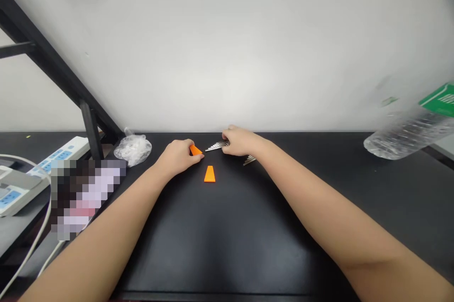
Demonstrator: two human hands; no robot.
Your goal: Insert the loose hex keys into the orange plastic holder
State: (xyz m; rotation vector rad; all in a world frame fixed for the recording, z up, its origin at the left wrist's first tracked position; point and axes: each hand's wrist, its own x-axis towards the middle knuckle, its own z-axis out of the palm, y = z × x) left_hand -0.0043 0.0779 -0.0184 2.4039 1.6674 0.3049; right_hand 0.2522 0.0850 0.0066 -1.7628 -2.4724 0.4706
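My left hand (179, 157) has its thumb and fingers closed around an orange wedge-shaped piece (196, 150) at the back of the black table (213, 240). A second orange wedge-shaped piece (209, 174) lies flat just in front of it. To the right, my right hand (239, 141) grips a row of silver hex keys (214, 146) of graded lengths, whose tips point left towards the orange piece. More silver hex keys (249, 159) lie on the table by my right wrist, partly hidden by it.
A crumpled clear plastic bag (133, 149) sits at the back left. Beyond it are a black metal frame (60, 65), a white power strip (53, 164) and a white cable (44, 226). A large clear plastic bottle (404, 134) lies at the right. A white wall (227, 46) rises behind.
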